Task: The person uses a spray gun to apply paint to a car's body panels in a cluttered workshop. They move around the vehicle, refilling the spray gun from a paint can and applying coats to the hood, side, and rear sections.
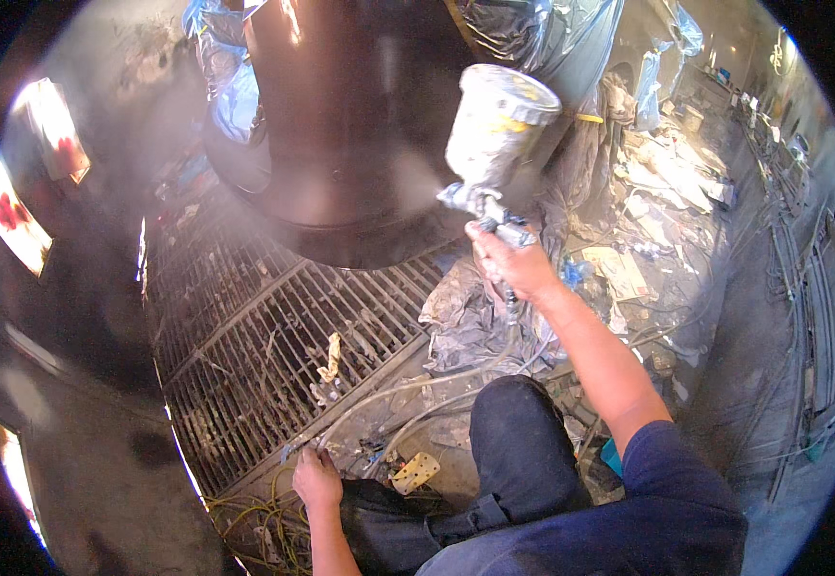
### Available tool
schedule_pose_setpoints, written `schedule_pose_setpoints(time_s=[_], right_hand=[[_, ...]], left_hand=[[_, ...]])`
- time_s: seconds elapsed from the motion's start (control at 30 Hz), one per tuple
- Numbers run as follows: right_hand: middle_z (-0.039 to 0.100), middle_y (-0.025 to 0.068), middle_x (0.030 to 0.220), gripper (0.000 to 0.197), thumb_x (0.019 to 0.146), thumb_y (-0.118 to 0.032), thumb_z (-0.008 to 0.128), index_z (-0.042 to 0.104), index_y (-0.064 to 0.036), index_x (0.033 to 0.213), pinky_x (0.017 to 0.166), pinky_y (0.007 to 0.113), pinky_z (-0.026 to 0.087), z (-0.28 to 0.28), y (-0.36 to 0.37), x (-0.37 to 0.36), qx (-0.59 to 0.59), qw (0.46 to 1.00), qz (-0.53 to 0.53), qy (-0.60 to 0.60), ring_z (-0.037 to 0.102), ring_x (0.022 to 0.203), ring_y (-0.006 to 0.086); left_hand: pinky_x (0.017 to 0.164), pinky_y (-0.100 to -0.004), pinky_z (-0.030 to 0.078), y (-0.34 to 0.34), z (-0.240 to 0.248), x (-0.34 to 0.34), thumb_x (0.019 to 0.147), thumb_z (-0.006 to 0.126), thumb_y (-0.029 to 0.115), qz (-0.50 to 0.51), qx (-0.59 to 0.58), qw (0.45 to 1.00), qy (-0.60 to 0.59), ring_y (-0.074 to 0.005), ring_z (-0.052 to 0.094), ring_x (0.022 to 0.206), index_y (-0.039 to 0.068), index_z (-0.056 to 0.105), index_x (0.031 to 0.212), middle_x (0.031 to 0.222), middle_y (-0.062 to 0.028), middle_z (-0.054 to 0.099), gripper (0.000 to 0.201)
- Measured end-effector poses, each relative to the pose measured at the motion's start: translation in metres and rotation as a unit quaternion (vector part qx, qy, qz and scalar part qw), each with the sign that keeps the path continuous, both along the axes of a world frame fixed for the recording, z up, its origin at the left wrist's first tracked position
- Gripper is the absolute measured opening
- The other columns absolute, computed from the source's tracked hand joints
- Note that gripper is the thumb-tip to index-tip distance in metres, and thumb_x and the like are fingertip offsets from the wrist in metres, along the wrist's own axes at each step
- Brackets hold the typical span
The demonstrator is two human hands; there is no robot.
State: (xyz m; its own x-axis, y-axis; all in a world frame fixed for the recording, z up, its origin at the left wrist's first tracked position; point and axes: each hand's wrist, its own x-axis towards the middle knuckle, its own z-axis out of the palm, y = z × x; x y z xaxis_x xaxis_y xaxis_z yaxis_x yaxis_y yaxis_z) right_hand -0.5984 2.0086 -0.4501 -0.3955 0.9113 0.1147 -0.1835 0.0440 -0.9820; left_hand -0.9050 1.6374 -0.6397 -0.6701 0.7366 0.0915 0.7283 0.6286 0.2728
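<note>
My right hand (513,261) is wrapped round the handle of a spray gun (486,206) with a paint-smeared cup (499,125) on top. The gun points left at a large, dark, glossy cylinder (340,125), and a pale mist hangs by its nozzle. Down by my left knee, my left hand (317,478) is closed on a thin pale hose (379,396); its fingertips are partly hidden. That hose runs up and right toward the gun, passing behind crumpled sheeting (470,317).
A metal floor grating (273,355) lies below the cylinder, with a crumpled scrap (331,357) on it. Blue plastic film (235,91) wraps parts beside the cylinder. Paper litter (662,173) and hoses cover the right floor. A yellow perforated piece (415,473) lies between my legs.
</note>
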Motion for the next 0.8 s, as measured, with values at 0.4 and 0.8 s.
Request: schedule_pose_setpoints(time_s=[0.4,0.8], right_hand=[[0.056,-0.005,0.072,0.023,0.099,-0.029,0.079,0.065,-0.0132,0.092,0.043,0.026,0.034,-0.016,0.089,0.109,-0.043,0.972,-0.232,0.013,0.045,0.05,0.0058],[0.056,-0.0025,0.069,0.019,0.102,-0.027,0.074,0.066,-0.0107,0.094,0.041,0.03,0.036,-0.012,0.143,0.149,0.031,0.92,-0.39,0.002,0.046,0.047,0.0094]], left_hand=[[0.067,-0.0579,0.051,0.001,-0.006,0.0,0.094,0.072,0.022,-0.101,0.061,0.993,0.011,-0.0464,0.067,0.079,0.005,0.059,0.093,0.085,-0.0204,0.068,0.022],[0.063,-0.0547,0.051,-0.005,-0.001,0.003,0.091,0.074,0.018,-0.128,0.119,0.985,-0.01,-0.0441,0.066,0.076,0.006,0.059,0.089,0.081,-0.0174,0.065,0.02]])
